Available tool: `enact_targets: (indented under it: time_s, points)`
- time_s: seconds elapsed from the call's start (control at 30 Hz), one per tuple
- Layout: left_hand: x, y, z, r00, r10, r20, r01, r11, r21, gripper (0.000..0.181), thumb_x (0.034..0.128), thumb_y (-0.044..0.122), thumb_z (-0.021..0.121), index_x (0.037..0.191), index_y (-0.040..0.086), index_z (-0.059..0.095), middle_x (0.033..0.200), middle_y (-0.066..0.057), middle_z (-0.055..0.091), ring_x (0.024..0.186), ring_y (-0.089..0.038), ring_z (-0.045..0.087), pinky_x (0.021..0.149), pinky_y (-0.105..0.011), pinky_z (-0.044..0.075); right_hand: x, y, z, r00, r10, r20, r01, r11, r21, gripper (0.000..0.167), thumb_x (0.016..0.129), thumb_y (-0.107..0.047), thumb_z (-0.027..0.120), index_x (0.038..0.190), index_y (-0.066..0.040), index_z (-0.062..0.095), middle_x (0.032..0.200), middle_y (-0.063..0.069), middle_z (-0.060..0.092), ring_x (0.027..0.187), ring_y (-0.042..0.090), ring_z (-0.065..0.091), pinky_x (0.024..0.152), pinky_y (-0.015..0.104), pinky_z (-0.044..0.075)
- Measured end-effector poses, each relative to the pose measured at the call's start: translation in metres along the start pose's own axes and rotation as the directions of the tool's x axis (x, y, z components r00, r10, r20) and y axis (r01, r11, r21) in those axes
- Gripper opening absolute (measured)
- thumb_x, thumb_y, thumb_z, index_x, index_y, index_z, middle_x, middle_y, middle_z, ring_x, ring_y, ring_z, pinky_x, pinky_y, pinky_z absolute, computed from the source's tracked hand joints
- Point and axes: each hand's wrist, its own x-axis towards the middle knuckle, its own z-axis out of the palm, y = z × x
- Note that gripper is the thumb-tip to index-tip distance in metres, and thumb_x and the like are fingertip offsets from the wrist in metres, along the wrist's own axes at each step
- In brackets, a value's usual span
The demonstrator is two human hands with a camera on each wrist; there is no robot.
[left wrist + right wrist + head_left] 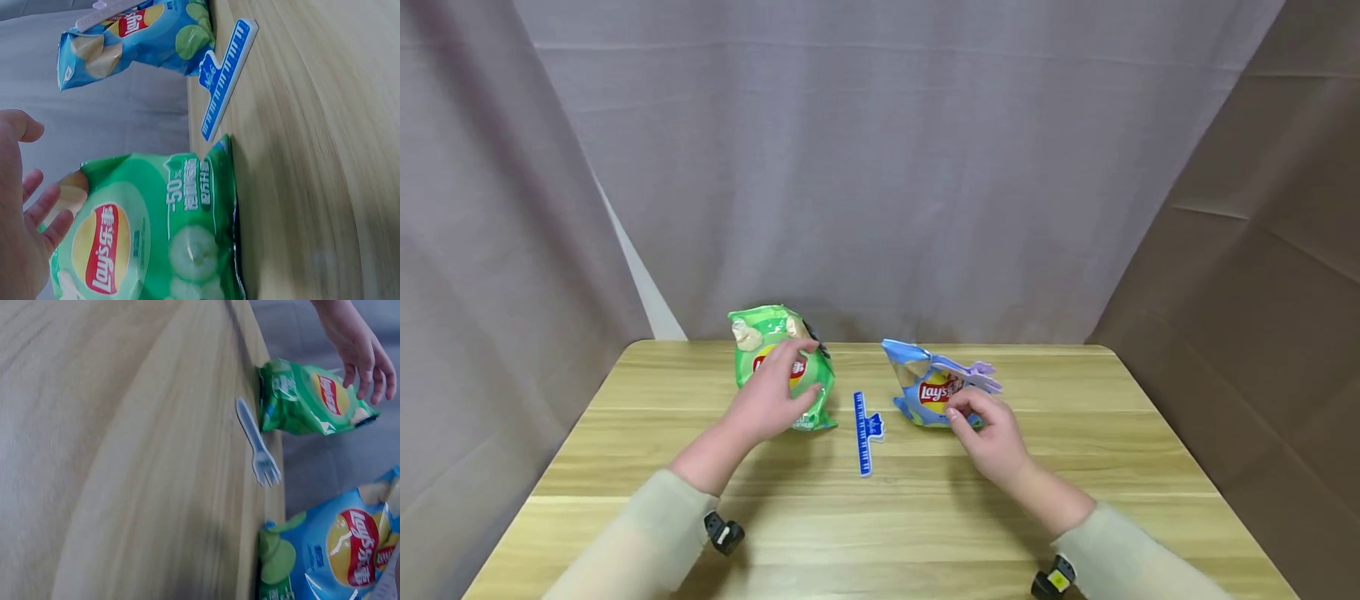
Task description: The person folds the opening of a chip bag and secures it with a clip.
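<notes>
The left hand, its grip spread with thumb and fingers apart, is at the upright green Lay's chip bag; whether it touches is unclear. The right hand, fingers loosely curled and grip seemingly unfilled, is just in front of the blue Lay's chip bag, whose top carries a purple sealing clip. Between both bags, a blue-and-white sealing clip lies on the wooden bench.
</notes>
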Motion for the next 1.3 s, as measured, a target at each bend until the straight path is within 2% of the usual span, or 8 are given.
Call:
enact_targets:
  time_s: [0.3, 0.4, 0.47, 0.57, 0.77, 0.93, 1.13, 1.3]
  points:
    - [-0.003, -0.004, -0.008, 1.000, -0.028, -0.004, 0.028, 1.000, -0.011, 0.057, 0.0898, 0.024, 0.069, 0.140, 0.013, 0.044, 0.136, -0.006, 0.050, 0.115, -0.025, 0.055, 0.091, -0.042, 0.053, -0.005, 0.003, 0.014, 1.000, -0.017, 0.021, 0.017, 1.000, 0.002, 0.019, 0.078, 0.021, 0.064, 0.083, 0.003, 0.063, 0.075, 0.010, 0.061, 0.075, 0.004, 0.056, 0.069, 0.017, 0.049]
    - [-0.002, -0.006, -0.010, 1.000, -0.015, 0.000, 0.015, 1.000, -0.005, 0.057, 0.0900, 0.024, 0.069, 0.140, 0.012, 0.044, 0.136, -0.007, 0.050, 0.117, -0.025, 0.054, 0.097, -0.044, 0.050, -0.005, 0.004, 0.018, 1.000, -0.023, 0.020, 0.023, 1.000, 0.002, 0.018, 0.078, 0.019, 0.064, 0.084, 0.003, 0.063, 0.076, 0.010, 0.061, 0.076, 0.005, 0.056, 0.070, 0.017, 0.049]
    - [-0.001, -0.008, -0.012, 1.000, -0.005, -0.001, 0.005, 1.000, -0.001, 0.057, 0.0900, 0.024, 0.069, 0.140, 0.011, 0.045, 0.135, -0.007, 0.051, 0.117, -0.025, 0.054, 0.099, -0.045, 0.048, -0.004, 0.003, 0.021, 0.999, -0.002, 0.033, 0.002, 1.000, 0.006, 0.016, 0.079, 0.019, 0.063, 0.085, 0.004, 0.063, 0.078, 0.011, 0.062, 0.077, 0.005, 0.056, 0.071, 0.018, 0.050]
    - [0.000, -0.010, -0.015, 1.000, 0.001, -0.001, -0.001, 1.000, 0.012, 0.054, 0.0903, 0.024, 0.068, 0.138, 0.011, 0.046, 0.131, -0.006, 0.053, 0.117, -0.024, 0.054, 0.100, -0.045, 0.046, -0.003, 0.006, 0.029, 0.993, 0.091, 0.082, -0.090, 0.996, -0.011, 0.015, 0.082, 0.014, 0.065, 0.090, 0.001, 0.064, 0.082, 0.007, 0.064, 0.079, 0.007, 0.057, 0.072, 0.023, 0.053]
    - [0.005, -0.013, -0.019, 1.000, 0.006, -0.008, -0.005, 0.999, 0.041, 0.045, 0.0927, 0.022, 0.067, 0.133, 0.010, 0.052, 0.127, -0.008, 0.056, 0.120, -0.026, 0.054, 0.102, -0.046, 0.045, -0.007, 0.034, 0.054, 0.942, 0.280, 0.185, -0.277, 0.960, -0.043, 0.017, 0.091, -0.003, 0.066, 0.107, -0.008, 0.065, 0.096, 0.000, 0.066, 0.088, 0.013, 0.060, 0.079, 0.030, 0.054]
    - [0.012, -0.015, -0.026, 1.000, -0.012, -0.020, 0.013, 0.999, 0.050, 0.042, 0.0932, 0.022, 0.065, 0.131, 0.008, 0.054, 0.127, -0.009, 0.057, 0.120, -0.028, 0.052, 0.102, -0.048, 0.044, 0.004, 0.034, 0.074, 0.902, 0.344, 0.262, -0.343, 0.938, -0.054, 0.027, 0.095, -0.008, 0.063, 0.122, -0.006, 0.062, 0.110, 0.007, 0.066, 0.100, 0.017, 0.061, 0.086, 0.035, 0.053]
    - [0.021, -0.018, -0.033, 0.999, -0.018, -0.046, 0.021, 0.999, 0.049, 0.036, 0.0941, 0.020, 0.063, 0.127, 0.007, 0.058, 0.128, -0.009, 0.056, 0.119, -0.030, 0.052, 0.104, -0.049, 0.043, 0.016, 0.033, 0.100, 0.846, 0.404, 0.348, -0.421, 0.907, -0.030, 0.048, 0.096, -0.011, 0.061, 0.142, -0.003, 0.047, 0.134, 0.015, 0.057, 0.121, 0.027, 0.055, 0.100, 0.043, 0.049]
    - [0.028, -0.017, -0.037, 0.997, -0.016, -0.073, 0.020, 0.998, 0.054, 0.032, 0.0948, 0.021, 0.061, 0.124, 0.008, 0.060, 0.130, -0.010, 0.057, 0.126, -0.032, 0.048, 0.110, -0.051, 0.034, 0.024, 0.031, 0.116, 0.817, 0.464, 0.343, -0.463, 0.882, -0.091, 0.061, 0.097, -0.018, 0.063, 0.150, -0.006, 0.037, 0.146, 0.012, 0.048, 0.133, 0.025, 0.046, 0.109, 0.043, 0.040]
